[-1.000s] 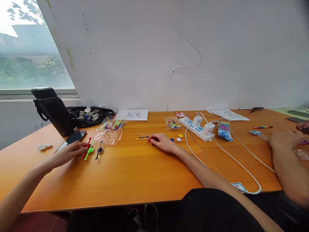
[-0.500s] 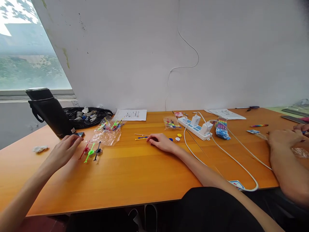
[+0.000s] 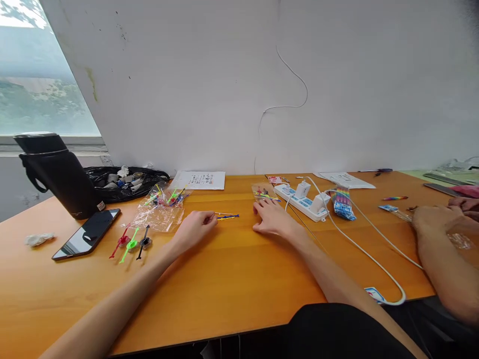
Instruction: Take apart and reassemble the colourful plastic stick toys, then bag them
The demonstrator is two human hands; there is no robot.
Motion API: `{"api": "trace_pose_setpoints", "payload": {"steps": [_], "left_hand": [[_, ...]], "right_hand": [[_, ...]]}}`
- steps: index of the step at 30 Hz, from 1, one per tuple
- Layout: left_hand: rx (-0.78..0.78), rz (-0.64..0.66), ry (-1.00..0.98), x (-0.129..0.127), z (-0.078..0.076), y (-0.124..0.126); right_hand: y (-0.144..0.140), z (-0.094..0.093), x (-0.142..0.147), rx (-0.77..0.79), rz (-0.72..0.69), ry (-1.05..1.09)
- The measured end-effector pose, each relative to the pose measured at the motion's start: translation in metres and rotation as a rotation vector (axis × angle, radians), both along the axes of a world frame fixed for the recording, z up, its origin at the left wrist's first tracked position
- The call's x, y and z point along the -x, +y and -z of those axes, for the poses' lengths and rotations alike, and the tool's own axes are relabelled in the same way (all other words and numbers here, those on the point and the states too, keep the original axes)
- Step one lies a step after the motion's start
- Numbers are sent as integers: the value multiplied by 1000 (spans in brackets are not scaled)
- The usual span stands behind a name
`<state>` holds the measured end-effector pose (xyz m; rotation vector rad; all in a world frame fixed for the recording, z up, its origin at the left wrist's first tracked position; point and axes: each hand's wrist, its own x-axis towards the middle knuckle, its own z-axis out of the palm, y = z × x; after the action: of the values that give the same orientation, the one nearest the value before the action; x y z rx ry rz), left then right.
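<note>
My left hand (image 3: 196, 230) rests on the table with its fingers curled closed. Its fingertips cover the left ends of a few thin plastic arrow sticks (image 3: 228, 217), blue, yellow and white; whether they grip one I cannot tell. My right hand (image 3: 276, 219) is open, thumb and fingers apart, just in front of a small clear bag (image 3: 258, 189) of coloured plastic pieces. The round discs seen there before are hidden by this hand. Left of my left hand stand three spinners in a row: a red spinner (image 3: 122, 241), a green spinner (image 3: 131, 245) and a black spinner (image 3: 145, 242).
Left lie a phone (image 3: 88, 234), a black flask (image 3: 60, 174), crumpled tissue (image 3: 39, 239) and an open bag of parts (image 3: 159, 209). A power strip (image 3: 299, 202) with a looping white cable (image 3: 374, 239) is right. At far right a co-worker's arms (image 3: 445, 249) reach over the table.
My left hand has left the phone, moving right to the arrow sticks. My right hand has moved right off the sticks and opened over the discs. The view has shifted slightly.
</note>
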<state>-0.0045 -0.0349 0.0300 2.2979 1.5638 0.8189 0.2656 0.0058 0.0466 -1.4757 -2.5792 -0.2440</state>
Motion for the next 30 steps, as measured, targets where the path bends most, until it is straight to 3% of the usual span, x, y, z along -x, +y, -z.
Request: {"api": "trace_pose_setpoints", "payload": {"steps": [5,11,18,25,30], "left_hand": [[56,137,-75,6,19,-8],[100,205,-147,6,16,-10],[89,237,-158,6,18,-8],[146,246,-391,6,13,-11],[245,358,-420,4,17,-9]], "right_hand": [[1,1,2,113,-11,-23],[-5,-4,0,96,-43,2],[-1,3,-3,226,-76,139],[-15,7,43,189,-490,602],[-23,21,59,232,-608,726]]}}
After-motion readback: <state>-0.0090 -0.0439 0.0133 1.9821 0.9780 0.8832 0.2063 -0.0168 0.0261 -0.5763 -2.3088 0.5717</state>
